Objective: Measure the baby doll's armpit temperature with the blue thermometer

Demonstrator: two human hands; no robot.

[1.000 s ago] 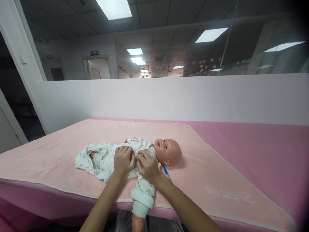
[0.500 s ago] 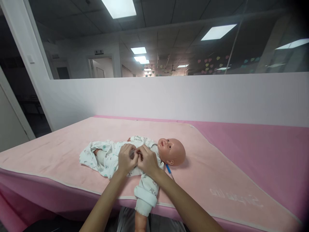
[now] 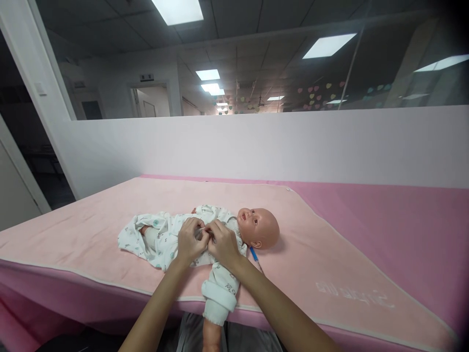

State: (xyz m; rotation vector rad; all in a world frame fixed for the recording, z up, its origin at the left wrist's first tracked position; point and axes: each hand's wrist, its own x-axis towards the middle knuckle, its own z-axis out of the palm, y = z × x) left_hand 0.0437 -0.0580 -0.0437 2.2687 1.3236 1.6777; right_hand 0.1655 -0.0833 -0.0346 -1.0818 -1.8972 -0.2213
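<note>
A baby doll (image 3: 258, 227) in white patterned clothes (image 3: 161, 244) lies on its back, head to the right. Over its chest, my left hand (image 3: 190, 242) and my right hand (image 3: 223, 242) are closed in pinches, fingertips almost meeting. A thin pale sliver shows between them, too small to name; the fingers hide the rest. One doll arm, its sleeve cuff (image 3: 220, 296) folded back, reaches toward me past the bed edge. A slim blue stick-like thing (image 3: 253, 253) with a thin shaft lies beside the doll's neck, close to my right forearm.
The doll rests on a light pink pad (image 3: 330, 264) with a pale edge, spread over a darker pink cover (image 3: 403, 225). A low white wall (image 3: 256, 146) with glass above stands behind. My legs (image 3: 252, 337) are under the near edge.
The view has shifted slightly. My hands stay over the doll's chest with only small finger movement, and the pale sliver between them shows a little more clearly.
</note>
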